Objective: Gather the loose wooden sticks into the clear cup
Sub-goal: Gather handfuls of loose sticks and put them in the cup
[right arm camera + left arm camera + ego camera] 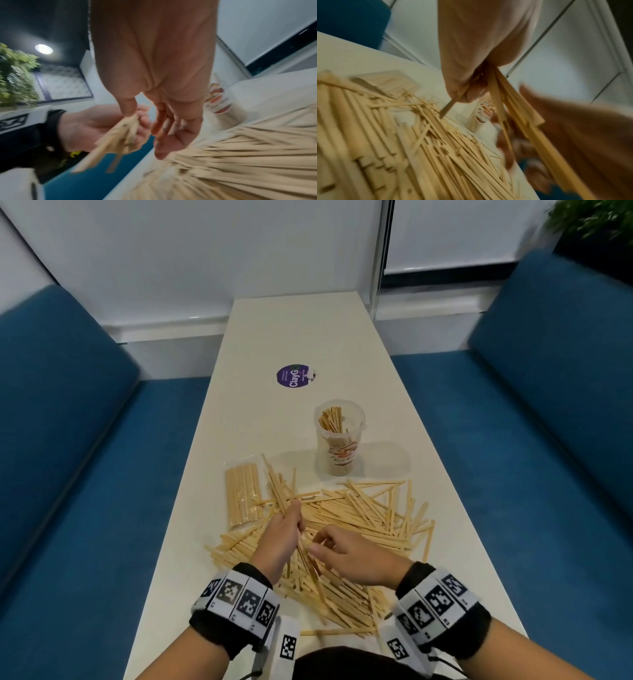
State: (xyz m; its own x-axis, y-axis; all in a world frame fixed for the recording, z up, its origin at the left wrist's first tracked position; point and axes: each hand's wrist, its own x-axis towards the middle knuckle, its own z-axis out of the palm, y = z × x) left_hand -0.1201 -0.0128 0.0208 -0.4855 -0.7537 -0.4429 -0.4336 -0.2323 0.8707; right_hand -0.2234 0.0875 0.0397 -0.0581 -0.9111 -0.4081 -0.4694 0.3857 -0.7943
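My left hand (294, 525) grips a bundle of wooden sticks (310, 568) held slanted above the pile; the left wrist view shows its fingers (467, 88) curled round the bundle (513, 108). My right hand (322, 544) is just right of it, thumb touching the bundle's end (116, 138), fingers (163, 121) relaxed and apart. The loose sticks (359, 518) lie in a wide heap across the near table. Beyond the heap stands the clear cup (339, 436), upright, with several sticks in it; it also shows blurred as cup (481, 116) and cup (217, 102).
A clear packet of sticks (241, 494) lies at the heap's left edge. A purple round sticker (293, 375) sits on the white table (308, 330) past the cup. Blue benches (68, 440) flank the narrow table on both sides.
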